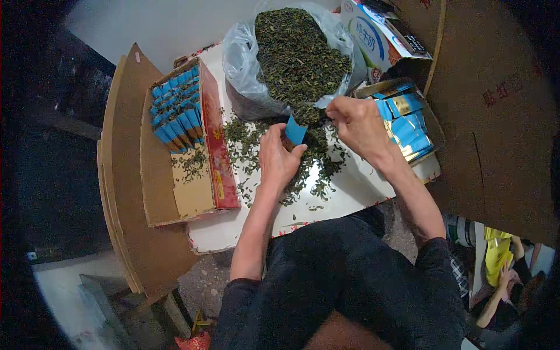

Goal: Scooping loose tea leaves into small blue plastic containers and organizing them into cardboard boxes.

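Observation:
My left hand grips a small blue packet upright between thumb and fingers, its top edge facing the leaf heap. My right hand is just right of the packet, fingers curled at the front edge of a clear plastic bag. Whether something small is pinched in those fingers cannot be made out. Dried tea-like leaves fill the bag, and more spill from its front behind the packet. Loose leaves lie scattered on the white tabletop beneath both hands.
On the left, a cardboard box holds rows of filled blue packets. Right of the bag, a container holds flat blue-and-gold packets. Behind it stands a printed milk carton box with a dark device on top. Another person handles yellow material at lower right.

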Demonstrator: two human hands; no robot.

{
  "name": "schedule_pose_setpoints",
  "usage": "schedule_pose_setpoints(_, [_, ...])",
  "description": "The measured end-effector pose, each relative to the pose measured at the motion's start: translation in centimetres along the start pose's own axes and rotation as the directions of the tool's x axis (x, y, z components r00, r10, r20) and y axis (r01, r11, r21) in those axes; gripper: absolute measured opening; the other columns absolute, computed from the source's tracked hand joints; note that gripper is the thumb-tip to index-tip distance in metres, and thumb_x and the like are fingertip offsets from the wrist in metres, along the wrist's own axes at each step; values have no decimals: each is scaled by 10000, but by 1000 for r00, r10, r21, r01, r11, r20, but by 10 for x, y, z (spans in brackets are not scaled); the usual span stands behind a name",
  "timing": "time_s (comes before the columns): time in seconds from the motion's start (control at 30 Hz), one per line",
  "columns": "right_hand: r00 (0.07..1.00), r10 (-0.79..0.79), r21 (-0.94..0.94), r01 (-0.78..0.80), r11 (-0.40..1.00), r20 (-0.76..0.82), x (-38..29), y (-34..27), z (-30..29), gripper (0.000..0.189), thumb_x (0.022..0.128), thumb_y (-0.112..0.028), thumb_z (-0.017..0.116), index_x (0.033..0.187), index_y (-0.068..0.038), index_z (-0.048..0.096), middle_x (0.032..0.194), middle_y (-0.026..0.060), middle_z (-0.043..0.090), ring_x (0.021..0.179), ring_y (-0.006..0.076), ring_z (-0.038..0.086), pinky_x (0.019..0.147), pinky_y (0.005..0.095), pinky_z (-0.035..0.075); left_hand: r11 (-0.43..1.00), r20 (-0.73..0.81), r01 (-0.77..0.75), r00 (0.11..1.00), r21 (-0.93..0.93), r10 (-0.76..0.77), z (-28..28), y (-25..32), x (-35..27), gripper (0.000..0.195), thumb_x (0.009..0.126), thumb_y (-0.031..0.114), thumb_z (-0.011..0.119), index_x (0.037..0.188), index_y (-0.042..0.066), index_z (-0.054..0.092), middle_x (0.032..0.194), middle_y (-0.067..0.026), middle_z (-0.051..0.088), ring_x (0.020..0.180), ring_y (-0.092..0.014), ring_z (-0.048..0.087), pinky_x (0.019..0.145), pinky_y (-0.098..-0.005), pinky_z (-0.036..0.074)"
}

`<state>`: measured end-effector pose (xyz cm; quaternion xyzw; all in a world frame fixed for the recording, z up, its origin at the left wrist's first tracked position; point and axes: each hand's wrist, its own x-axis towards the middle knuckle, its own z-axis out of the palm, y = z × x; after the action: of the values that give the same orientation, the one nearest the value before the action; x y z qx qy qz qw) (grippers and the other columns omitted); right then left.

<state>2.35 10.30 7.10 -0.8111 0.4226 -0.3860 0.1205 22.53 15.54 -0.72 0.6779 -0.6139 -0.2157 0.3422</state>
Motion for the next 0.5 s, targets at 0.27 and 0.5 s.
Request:
schedule_pose_setpoints(0.27, [985, -115, -151, 135, 979, 132, 2, -10, 5, 109, 731, 17, 659, 823, -24, 619, 817, 189, 677, 797, 405, 709, 705, 512, 576, 995, -70, -101, 992, 22, 102, 13, -14, 0, 598, 717, 175, 910, 1210, 51, 595, 1108, -167, 663, 1052, -370, 638, 926, -468, 507])
schedule_pose_setpoints(0.5, [967, -189, -240, 227, 944, 172, 7, -24, -2, 139, 735, 81, 612, 838, -12, 608, 782, 179, 647, 773, 409, 682, 655, 508, 539, 996, -69, -83, 994, 23, 84, 8, -11, -1, 608, 721, 184, 909, 1228, 46, 604, 1102, -169, 672, 1035, -368, 645, 920, -455, 515])
